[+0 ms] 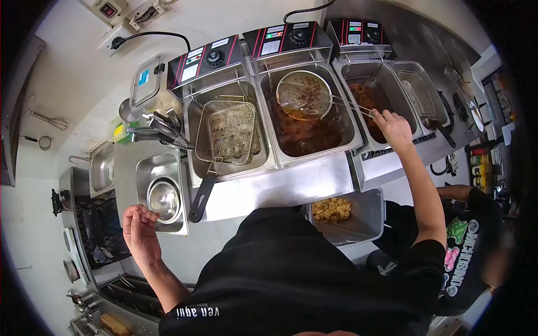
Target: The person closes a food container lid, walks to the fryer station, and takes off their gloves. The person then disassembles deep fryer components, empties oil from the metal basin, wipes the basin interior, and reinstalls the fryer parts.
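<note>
My right hand grips the long wire handle of a round mesh skimmer. Dark brown crumbs lie in the skimmer, which is held over the brown oil of the middle fryer. Whether its underside touches the oil, I cannot tell. My left hand is raised beside a steel bowl, fingers loosely bent and somewhat apart, with nothing visible in them. The bowl sits inside a rectangular steel pan.
A wire fry basket rests in the left fryer, its black handle jutting over the counter edge. Tongs stand at the left. Below the counter is a grey bin with golden fried pieces. Another person is close on the right.
</note>
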{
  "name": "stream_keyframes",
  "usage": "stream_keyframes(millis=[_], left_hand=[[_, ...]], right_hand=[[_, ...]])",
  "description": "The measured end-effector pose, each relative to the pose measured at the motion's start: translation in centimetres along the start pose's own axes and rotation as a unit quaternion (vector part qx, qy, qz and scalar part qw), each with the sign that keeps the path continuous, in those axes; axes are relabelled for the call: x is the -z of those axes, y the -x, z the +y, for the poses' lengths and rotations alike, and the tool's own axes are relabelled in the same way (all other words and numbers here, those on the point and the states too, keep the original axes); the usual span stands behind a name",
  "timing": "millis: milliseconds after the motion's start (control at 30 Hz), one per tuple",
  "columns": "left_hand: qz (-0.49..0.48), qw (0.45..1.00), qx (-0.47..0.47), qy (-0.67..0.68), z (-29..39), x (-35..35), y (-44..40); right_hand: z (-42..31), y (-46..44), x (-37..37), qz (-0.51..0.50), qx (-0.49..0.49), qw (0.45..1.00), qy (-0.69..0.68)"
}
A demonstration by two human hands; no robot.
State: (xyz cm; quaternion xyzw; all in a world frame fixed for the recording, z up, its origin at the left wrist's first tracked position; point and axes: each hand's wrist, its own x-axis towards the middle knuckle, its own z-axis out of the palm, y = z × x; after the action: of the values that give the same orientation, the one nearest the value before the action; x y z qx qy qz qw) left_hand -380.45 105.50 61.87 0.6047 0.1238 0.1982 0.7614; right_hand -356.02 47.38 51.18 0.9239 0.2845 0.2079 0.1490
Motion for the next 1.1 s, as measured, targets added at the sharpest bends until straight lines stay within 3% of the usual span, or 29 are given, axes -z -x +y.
stream_keyframes(millis=[133,233,767,967,1033,1100], left_hand=[[0.015,1.0,0.004,-0.004,0.0,0.4,0.4],[0.019,1.0,0.006,0.002,0.0,0.3,0.7],[0.003,1.0,0.0,0.021,-0.3,1.0,0.2],[-0.012,0.999,-0.002,0.03,-0.1,1.0,-0.1],[-0.01,0.999,-0.004,0.03,-0.1,0.7,-0.1],[-0.006,1.0,-0.005,0.029,-0.1,0.6,-0.2]], right_hand=[[0.7,1.2,0.7,-0.041,0.023,0.995,-0.087],[0.9,1.9,2.5,-0.142,-0.069,0.964,-0.213],[-0.2,4.6,6.4,-0.176,-0.186,0.908,-0.331],[-1.0,2.8,9.5,-0.262,-0.227,0.855,-0.385],[-0.6,1.9,9.4,-0.357,-0.241,0.781,-0.452],[-1.0,0.5,10.1,-0.366,-0.251,0.776,-0.449]])
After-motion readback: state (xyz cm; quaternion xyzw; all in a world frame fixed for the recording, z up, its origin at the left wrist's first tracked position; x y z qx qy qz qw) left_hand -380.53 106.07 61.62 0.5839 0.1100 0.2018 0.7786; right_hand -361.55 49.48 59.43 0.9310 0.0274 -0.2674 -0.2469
